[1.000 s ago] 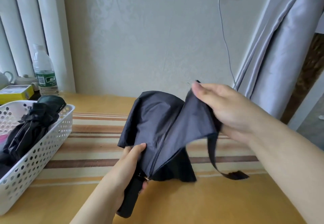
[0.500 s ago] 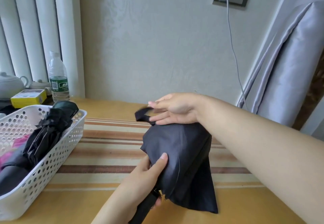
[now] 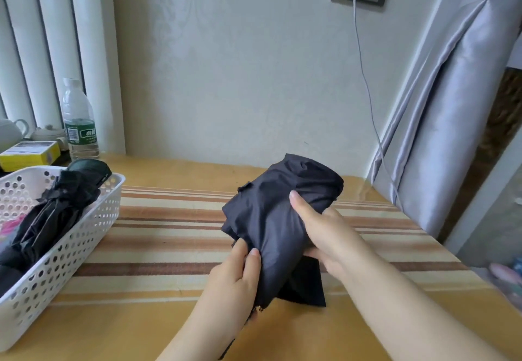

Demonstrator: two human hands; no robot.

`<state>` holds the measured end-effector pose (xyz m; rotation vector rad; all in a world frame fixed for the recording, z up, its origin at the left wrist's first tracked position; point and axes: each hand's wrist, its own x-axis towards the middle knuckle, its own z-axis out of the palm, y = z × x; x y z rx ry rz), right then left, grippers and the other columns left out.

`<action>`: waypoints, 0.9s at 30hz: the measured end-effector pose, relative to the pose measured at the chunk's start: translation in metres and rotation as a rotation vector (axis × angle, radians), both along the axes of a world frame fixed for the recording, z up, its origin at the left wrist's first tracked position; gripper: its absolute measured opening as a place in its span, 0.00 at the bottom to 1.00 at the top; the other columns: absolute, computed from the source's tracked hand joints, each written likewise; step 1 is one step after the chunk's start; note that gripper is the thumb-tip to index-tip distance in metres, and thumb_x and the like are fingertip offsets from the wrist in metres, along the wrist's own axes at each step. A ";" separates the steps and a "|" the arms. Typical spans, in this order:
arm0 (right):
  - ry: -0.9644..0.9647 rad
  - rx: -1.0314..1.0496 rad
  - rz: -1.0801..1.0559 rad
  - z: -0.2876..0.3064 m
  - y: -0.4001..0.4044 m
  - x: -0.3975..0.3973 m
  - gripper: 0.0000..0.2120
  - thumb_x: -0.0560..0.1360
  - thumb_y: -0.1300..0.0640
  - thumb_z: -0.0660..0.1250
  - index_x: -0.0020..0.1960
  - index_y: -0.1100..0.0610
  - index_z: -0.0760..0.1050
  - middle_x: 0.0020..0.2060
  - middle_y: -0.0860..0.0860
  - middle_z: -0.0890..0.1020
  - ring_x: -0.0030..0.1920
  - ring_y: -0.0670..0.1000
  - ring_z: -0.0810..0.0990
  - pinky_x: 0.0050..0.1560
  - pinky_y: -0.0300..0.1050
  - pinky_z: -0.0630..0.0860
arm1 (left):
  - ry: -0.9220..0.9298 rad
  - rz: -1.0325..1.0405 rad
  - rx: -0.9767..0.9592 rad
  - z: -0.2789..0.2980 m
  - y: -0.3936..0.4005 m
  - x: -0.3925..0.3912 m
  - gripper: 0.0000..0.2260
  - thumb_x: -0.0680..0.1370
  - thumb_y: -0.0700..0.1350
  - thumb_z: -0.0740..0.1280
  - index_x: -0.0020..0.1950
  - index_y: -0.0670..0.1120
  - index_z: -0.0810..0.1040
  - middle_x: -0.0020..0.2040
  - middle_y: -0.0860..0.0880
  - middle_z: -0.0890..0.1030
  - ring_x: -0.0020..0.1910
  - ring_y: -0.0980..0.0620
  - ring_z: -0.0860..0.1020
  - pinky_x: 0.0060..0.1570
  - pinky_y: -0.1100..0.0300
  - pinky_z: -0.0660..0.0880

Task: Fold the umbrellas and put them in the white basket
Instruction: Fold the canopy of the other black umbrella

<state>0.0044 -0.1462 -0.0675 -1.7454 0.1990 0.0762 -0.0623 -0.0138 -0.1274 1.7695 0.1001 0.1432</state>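
Note:
A dark grey collapsed umbrella (image 3: 278, 219) is held above the striped table, its canopy bunched into a loose roll. My left hand (image 3: 236, 278) grips its lower end near the handle, thumb and fingers on the fabric. My right hand (image 3: 322, 233) wraps around the canopy from the right, thumb on top. A flap of fabric hangs below onto the table. The white basket (image 3: 84, 236) stands at the left with a black folded umbrella (image 3: 56, 208) lying in it; something pink shows beside that one.
A water bottle (image 3: 79, 120), a yellow box (image 3: 28, 154) and a white teapot (image 3: 11, 132) stand behind the basket. A grey curtain (image 3: 440, 123) hangs at the right, with a cable (image 3: 364, 78) running down from a wall socket. The table's right edge is near the curtain.
My right hand has come down from the umbrella's far tip, where it held the strap, and now wraps the canopy's right side. The canopy is rolled tighter. The view shifted right.

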 end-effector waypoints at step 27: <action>-0.224 0.520 0.123 0.019 0.003 0.011 0.15 0.70 0.55 0.73 0.56 0.57 0.80 0.48 0.54 0.86 0.50 0.54 0.85 0.49 0.49 0.80 | 0.222 -0.346 -0.206 0.004 0.021 -0.001 0.23 0.69 0.63 0.69 0.44 0.42 0.77 0.36 0.40 0.83 0.27 0.49 0.74 0.34 0.58 0.75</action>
